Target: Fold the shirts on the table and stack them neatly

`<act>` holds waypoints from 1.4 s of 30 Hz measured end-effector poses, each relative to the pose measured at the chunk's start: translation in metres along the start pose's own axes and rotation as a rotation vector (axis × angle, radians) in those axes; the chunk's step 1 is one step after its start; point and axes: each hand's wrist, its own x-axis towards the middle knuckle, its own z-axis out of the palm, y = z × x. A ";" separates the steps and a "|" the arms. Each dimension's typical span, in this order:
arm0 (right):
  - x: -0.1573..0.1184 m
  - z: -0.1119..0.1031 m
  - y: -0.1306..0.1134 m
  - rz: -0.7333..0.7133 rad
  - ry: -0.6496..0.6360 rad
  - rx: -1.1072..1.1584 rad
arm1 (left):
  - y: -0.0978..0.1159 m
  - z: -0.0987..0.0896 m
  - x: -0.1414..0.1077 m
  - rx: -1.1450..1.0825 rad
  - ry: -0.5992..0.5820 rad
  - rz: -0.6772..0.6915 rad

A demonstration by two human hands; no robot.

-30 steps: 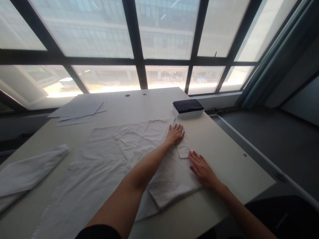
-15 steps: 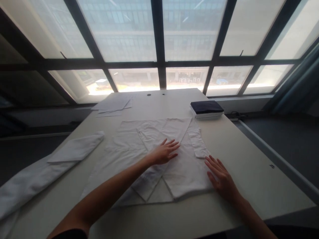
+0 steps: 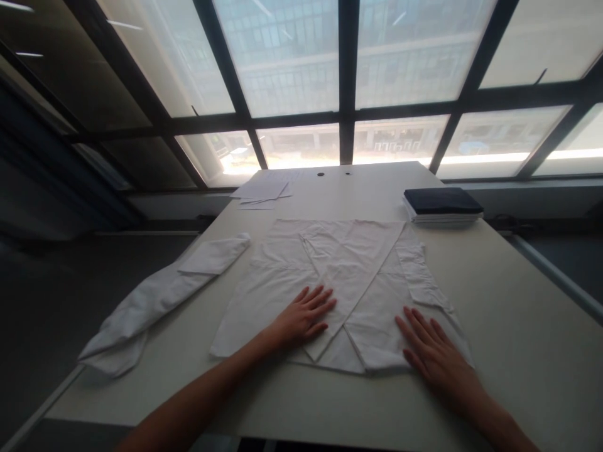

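Note:
A white cloth garment (image 3: 358, 251) with overlapping diagonal front edges lies spread on the white table. My left hand (image 3: 301, 316) rests flat on its lower middle, fingers spread. Near its lower right part, my right hand (image 3: 436, 351) also lies flat with the fingers stretched out. Neither hand grips anything. A gathered, wrinkled strip of the cloth runs down the garment's right side. To the left, a long white sleeve-like piece of fabric (image 3: 160, 295) lies folded over at its far end and reaches to the table's left edge.
At the table's far right stands a stack of folded cloth (image 3: 443, 202), dark on top and white below. Sheets of paper (image 3: 264, 188) lie at the far left. The white table (image 3: 509, 301) reaches toward large framed windows (image 3: 292, 56).
The view has turned left. My left hand has slid nearer and leftward over the garment, and my right hand has moved from the garment's right edge onto its lower right part.

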 end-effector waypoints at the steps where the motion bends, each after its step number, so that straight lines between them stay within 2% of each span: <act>1: -0.004 -0.001 0.002 -0.014 0.007 -0.009 | -0.004 -0.001 -0.011 0.002 0.000 -0.017; 7: -0.031 -0.011 0.018 -0.142 0.057 -0.083 | -0.027 -0.009 -0.086 0.016 -0.025 -0.087; 13: -0.058 -0.015 0.068 -0.277 0.133 -0.123 | -0.050 -0.013 -0.161 0.047 -0.002 -0.262; 16: -0.069 -0.018 0.087 -0.304 0.154 -0.117 | -0.056 -0.013 -0.189 0.045 0.011 -0.303; 20: -0.078 -0.026 0.094 -0.344 0.145 -0.069 | -0.058 -0.018 -0.215 0.026 0.078 -0.315; 27: -0.070 -0.043 0.086 -0.341 0.173 -0.034 | -0.054 -0.034 -0.229 -0.025 0.238 -0.261; 30: -0.066 -0.046 0.081 -0.318 0.205 0.018 | -0.058 -0.032 -0.231 -0.074 0.267 -0.291; 33: -0.063 -0.045 0.079 -0.238 0.235 0.104 | -0.067 -0.028 -0.229 -0.176 0.326 -0.336; 37: -0.052 -0.051 0.073 -0.106 0.267 0.280 | -0.073 -0.035 -0.215 -0.374 0.452 -0.464; 42: -0.021 -0.073 0.062 0.085 0.282 0.509 | -0.073 -0.067 -0.180 -0.539 0.487 -0.651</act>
